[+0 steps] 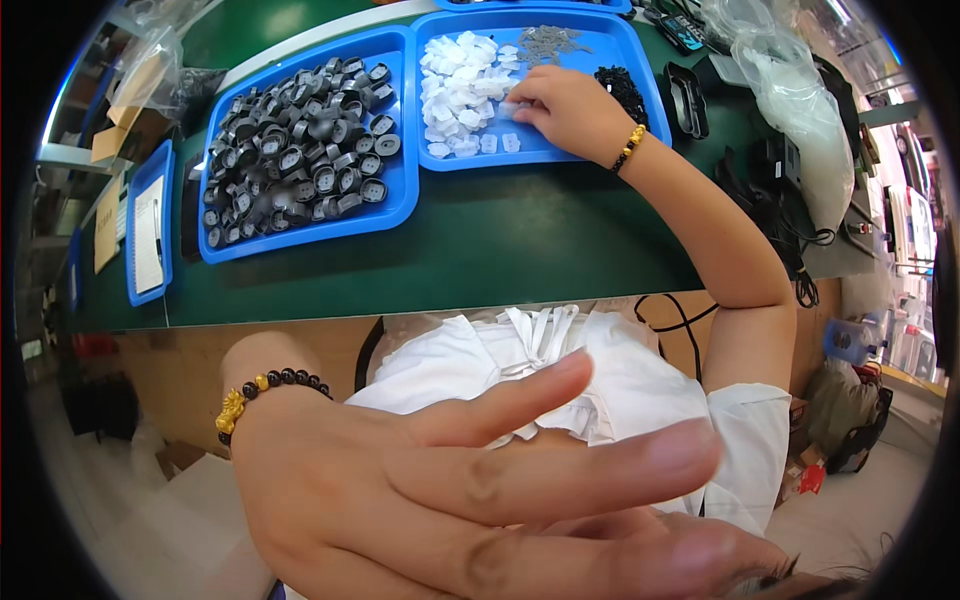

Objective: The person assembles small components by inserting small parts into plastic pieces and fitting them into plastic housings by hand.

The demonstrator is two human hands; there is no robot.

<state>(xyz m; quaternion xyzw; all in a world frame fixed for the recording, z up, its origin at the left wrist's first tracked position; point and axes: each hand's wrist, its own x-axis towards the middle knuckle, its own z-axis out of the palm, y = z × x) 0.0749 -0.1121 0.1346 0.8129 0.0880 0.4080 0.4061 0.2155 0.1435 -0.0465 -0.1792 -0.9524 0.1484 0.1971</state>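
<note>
My left hand (340,480) is raised large in the foreground, close to the camera, with its fingers stretched apart and nothing in them. A beaded bracelet (262,388) with a gold charm circles that wrist. Reaching across the table, my right hand (575,112) is in a blue tray (560,152). Its thumb and fingers close around a translucent white plastic piece (509,108), partly covered by the fingertips. Left of these fingers lies a heap of similar white plastic pieces (462,85). Small grey parts (548,42) are behind the hand, and small black parts (622,90) lie to its right.
A second blue tray (395,215), full of black plastic housings (300,145), stands left on the green table (480,240). Farther left, a small blue tray (150,293) holds a notepad (148,225) and pen. Black cases (686,102), cables and clear plastic bags (800,110) crowd the right.
</note>
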